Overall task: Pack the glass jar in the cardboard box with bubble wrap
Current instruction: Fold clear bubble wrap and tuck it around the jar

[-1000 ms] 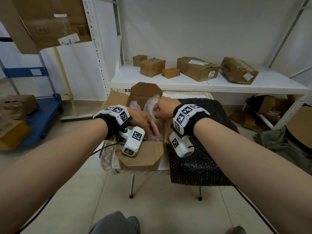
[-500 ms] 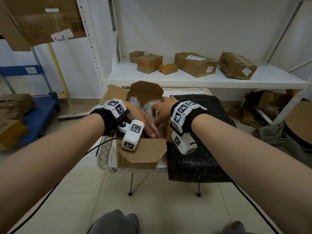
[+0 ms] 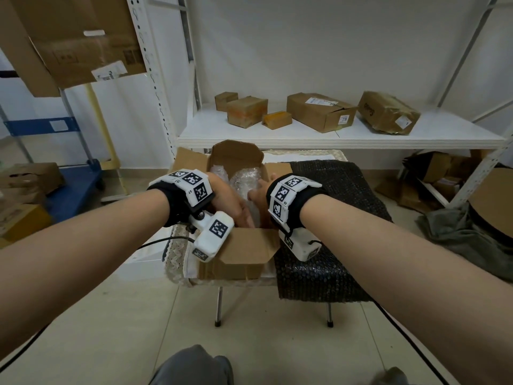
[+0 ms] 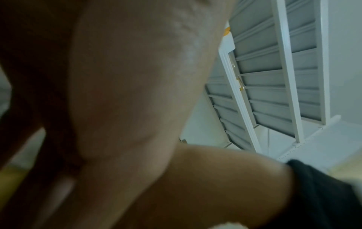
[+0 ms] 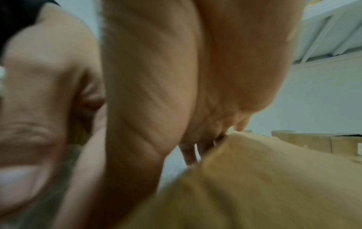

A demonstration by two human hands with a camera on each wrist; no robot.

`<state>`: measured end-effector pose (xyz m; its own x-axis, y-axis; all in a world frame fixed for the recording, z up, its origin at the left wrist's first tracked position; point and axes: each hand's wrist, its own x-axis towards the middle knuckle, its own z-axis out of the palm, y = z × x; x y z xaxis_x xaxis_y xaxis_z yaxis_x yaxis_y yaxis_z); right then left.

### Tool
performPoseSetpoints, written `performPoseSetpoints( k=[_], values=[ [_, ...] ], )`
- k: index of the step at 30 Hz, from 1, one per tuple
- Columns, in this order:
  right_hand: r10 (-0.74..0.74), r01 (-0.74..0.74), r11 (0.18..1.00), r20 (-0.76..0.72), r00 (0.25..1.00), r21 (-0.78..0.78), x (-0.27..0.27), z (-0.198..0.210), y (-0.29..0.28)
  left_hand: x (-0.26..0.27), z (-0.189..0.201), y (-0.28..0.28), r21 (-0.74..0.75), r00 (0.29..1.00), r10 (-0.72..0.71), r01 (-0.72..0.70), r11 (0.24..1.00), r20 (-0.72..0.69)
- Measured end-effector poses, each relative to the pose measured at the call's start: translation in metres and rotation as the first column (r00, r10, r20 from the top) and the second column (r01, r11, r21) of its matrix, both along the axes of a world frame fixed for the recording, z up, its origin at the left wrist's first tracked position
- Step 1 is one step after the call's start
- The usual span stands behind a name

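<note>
An open cardboard box [image 3: 244,254] stands on a small table, its flaps spread. Clear bubble wrap [image 3: 245,180] fills it. No bare glass of the jar shows. My left hand [image 3: 233,204] reaches in from the left, its straight fingers lying on the wrap near the front wall. My right hand [image 3: 256,194] comes in from the right, mostly hidden behind its wristband. In the right wrist view its fingers [image 5: 189,155] point down past the box flap [image 5: 254,178] onto the wrap [image 5: 172,167]. The left wrist view shows only a blurred palm.
A black bubble-wrap sheet [image 3: 338,207] drapes over the table's right side. A lace cloth [image 3: 177,257] covers the table's left edge. Behind is a white shelf [image 3: 319,137] holding several cardboard parcels. A blue cart [image 3: 72,184] and more boxes stand at left.
Both hands have sunk lower into the box. The right hand, a raised fist on the wrap a second ago, now reaches down inside beside the right flap.
</note>
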<state>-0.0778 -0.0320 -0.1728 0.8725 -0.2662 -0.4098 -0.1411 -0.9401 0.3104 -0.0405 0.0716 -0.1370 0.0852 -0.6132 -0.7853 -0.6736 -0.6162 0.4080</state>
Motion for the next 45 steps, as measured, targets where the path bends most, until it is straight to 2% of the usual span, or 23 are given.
performPoseSetpoints(
  k=[1,2,4,5,7,10,14,19,23,28,37,45],
  values=[
    [-0.026,0.026,1.000,0.023,0.999,-0.007,-0.004,0.001,0.002,0.004,0.001,0.002,-0.050,0.999,0.036,-0.035,0.998,0.015],
    [0.009,-0.007,0.999,0.032,0.999,-0.045,-0.001,-0.001,0.004,0.009,0.002,0.004,-0.125,0.995,0.063,-0.054,0.991,0.075],
    [0.045,-0.050,0.997,0.080,0.996,0.062,0.009,-0.018,-0.001,0.024,0.006,0.008,-0.302,0.955,0.143,-0.060,0.951,0.260],
    [0.047,-0.048,0.999,0.045,0.998,0.021,-0.001,-0.006,0.006,0.032,0.007,0.010,-0.384,0.926,0.202,-0.068,0.921,0.320],
    [0.088,-0.084,0.995,0.082,0.993,-0.057,-0.011,0.000,0.013,0.043,0.008,0.013,-0.466,0.889,0.266,-0.069,0.882,0.373],
    [0.125,-0.121,0.991,0.083,0.989,-0.055,-0.006,-0.008,0.011,0.049,0.004,0.020,-0.391,0.859,0.237,-0.047,0.919,0.453],
    [0.174,-0.160,0.980,0.122,0.977,-0.121,-0.022,0.003,0.019,0.056,0.000,0.028,-0.267,0.765,0.183,-0.016,0.964,0.617],
    [0.217,-0.200,0.966,0.096,0.971,-0.163,-0.025,0.009,0.029,0.055,-0.008,0.033,-0.215,0.783,0.165,-0.041,0.976,0.599],
    [0.245,-0.224,0.947,0.069,0.967,-0.233,-0.022,0.001,0.030,0.055,-0.012,0.037,-0.243,0.751,0.157,0.004,0.970,0.642],
    [0.281,-0.249,0.926,0.079,0.956,-0.282,-0.022,-0.002,0.035,0.050,-0.015,0.038,-0.199,0.691,0.084,0.088,0.976,0.718],
    [0.216,-0.213,0.924,-0.024,0.976,-0.318,-0.014,-0.005,0.039,0.039,-0.009,0.037,-0.097,0.706,0.015,0.076,0.992,0.708],
    [0.219,-0.217,0.935,-0.025,0.975,-0.280,-0.017,0.002,0.045,0.041,-0.013,0.044,-0.199,0.723,0.104,0.047,0.979,0.683]
  ],
)
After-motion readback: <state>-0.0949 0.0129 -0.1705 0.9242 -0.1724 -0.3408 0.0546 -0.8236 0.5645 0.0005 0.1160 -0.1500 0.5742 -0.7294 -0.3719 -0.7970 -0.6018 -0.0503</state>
